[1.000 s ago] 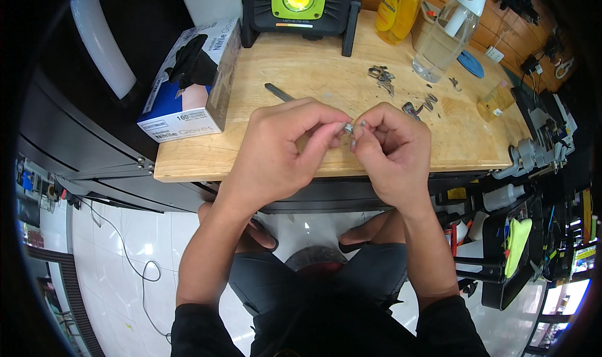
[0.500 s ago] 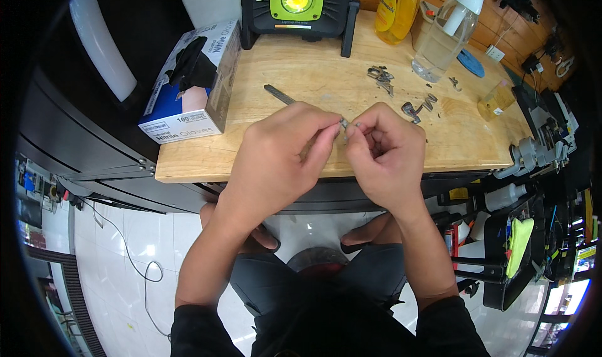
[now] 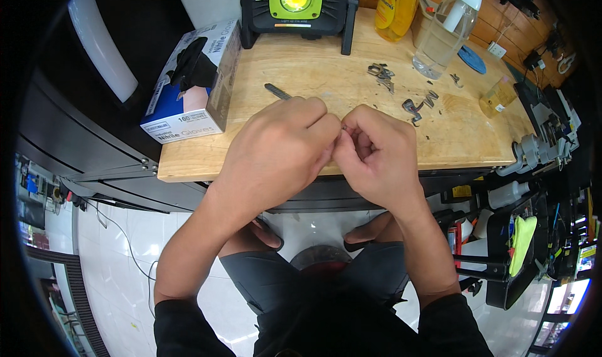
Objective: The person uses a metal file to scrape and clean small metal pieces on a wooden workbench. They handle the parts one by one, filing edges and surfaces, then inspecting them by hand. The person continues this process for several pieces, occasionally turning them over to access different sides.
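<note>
Above the front edge of the wooden tabletop, my left hand [image 3: 276, 144] and my right hand [image 3: 379, 156] meet at the fingertips. Both are closed in a pinch on a small grey piece, which the fingers now almost wholly hide. Its exact kind is too small to tell. A dark grey flat strip [image 3: 276, 92] lies just beyond my left hand, its near end covered by that hand. Past my right hand lie grey metallic letter-shaped pieces [image 3: 411, 109] and a further cluster of similar pieces [image 3: 381, 75], with dark crumbs scattered around them.
A glove box [image 3: 188, 87] stands at the left of the wooden tabletop [image 3: 301, 65]. At the back are a lit work lamp [image 3: 298, 6], a yellow bottle [image 3: 396, 12] and a spray bottle [image 3: 442, 40]. A small jar [image 3: 498, 99] and a blue disc [image 3: 471, 60] sit farther right.
My left hand has rolled over and moved slightly right, its knuckles now uppermost. My right hand has shifted slightly left. The grey piece that showed between the fingertips is now covered.
</note>
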Action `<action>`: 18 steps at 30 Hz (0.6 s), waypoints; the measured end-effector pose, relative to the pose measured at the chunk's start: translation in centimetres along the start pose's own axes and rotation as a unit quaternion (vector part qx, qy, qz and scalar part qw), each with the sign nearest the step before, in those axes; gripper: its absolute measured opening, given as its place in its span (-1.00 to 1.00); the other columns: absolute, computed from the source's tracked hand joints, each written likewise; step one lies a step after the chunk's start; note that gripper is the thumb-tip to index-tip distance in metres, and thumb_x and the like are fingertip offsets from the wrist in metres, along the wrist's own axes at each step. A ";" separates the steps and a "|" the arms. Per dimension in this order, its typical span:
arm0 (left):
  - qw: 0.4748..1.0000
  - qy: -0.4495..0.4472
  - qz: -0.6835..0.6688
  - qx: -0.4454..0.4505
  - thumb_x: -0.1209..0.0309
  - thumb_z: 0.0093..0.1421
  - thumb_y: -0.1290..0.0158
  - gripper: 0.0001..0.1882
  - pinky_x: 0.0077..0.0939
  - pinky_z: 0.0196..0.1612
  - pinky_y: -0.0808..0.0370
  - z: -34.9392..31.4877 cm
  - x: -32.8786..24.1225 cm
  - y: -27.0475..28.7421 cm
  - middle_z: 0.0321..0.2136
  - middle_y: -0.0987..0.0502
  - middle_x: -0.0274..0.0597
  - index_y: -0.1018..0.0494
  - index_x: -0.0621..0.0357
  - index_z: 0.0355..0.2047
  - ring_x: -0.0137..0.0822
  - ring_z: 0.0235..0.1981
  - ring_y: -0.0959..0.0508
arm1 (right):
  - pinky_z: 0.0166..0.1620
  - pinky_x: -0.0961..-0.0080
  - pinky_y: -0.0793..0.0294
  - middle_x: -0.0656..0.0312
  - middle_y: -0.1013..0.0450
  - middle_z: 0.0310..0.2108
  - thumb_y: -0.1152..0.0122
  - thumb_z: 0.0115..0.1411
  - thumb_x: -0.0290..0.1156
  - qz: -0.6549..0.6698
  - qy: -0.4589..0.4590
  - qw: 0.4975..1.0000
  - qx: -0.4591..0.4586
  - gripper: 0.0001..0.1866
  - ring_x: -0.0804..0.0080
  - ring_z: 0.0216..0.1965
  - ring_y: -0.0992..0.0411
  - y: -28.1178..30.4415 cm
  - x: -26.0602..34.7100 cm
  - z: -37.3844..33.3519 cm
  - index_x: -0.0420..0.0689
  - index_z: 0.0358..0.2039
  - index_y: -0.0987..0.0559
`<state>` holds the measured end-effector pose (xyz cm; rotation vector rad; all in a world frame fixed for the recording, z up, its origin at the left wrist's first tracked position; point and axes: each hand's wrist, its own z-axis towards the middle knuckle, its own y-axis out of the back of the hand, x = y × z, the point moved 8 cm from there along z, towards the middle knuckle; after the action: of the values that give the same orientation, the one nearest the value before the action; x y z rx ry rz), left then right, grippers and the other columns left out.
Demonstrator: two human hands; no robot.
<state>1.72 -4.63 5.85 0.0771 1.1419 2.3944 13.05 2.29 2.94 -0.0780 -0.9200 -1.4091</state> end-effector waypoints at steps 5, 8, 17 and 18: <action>0.999 -0.021 -0.001 -0.028 0.58 0.02 -0.37 -0.79 -0.18 -0.30 -0.57 0.1 0.3 0.1 -0.40 -0.51 -0.13 -0.55 0.21 -0.37 -0.03 -0.38 -0.59 | -0.47 0.38 -0.48 0.09 -0.48 -0.59 -0.34 0.14 -0.59 0.023 -0.064 0.998 0.008 -0.85 0.29 -0.60 -0.52 -0.3 -1.0 0.1 -0.23 -0.45 -0.50; 0.999 -0.015 -0.011 -0.041 0.60 0.03 -0.36 -0.80 -0.20 -0.30 -0.57 0.0 0.6 -0.1 -0.40 -0.54 -0.13 -0.56 0.21 -0.36 -0.04 -0.37 -0.61 | -0.48 0.40 -0.47 0.10 -0.47 -0.61 -0.35 0.14 -0.59 0.027 -0.067 0.997 0.000 -0.85 0.34 -0.61 -0.51 0.0 -0.9 0.2 -0.23 -0.45 -0.50; 0.996 0.012 -0.025 -0.081 0.64 0.05 -0.35 -0.80 -0.30 -0.31 -0.60 -0.3 1.1 -0.4 -0.36 -0.61 -0.12 -0.59 0.22 -0.32 -0.08 -0.37 -0.65 | -0.49 0.44 -0.46 0.15 -0.46 -0.63 -0.36 0.13 -0.59 0.041 -0.083 0.996 -0.007 -0.84 0.40 -0.63 -0.49 0.0 -1.4 0.0 -0.22 -0.46 -0.49; 0.996 0.013 -0.025 -0.088 0.64 0.05 -0.35 -0.80 -0.31 -0.31 -0.60 -0.3 1.1 -0.4 -0.36 -0.61 -0.12 -0.60 0.23 -0.31 -0.09 -0.37 -0.66 | -0.49 0.44 -0.46 0.16 -0.46 -0.63 -0.36 0.13 -0.59 0.043 -0.080 0.996 -0.009 -0.84 0.40 -0.63 -0.49 0.0 -1.4 0.0 -0.22 -0.46 -0.49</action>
<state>0.80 -4.16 5.22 -0.0408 0.9291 2.4473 13.22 3.43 2.10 -0.2443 -1.0230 -1.3464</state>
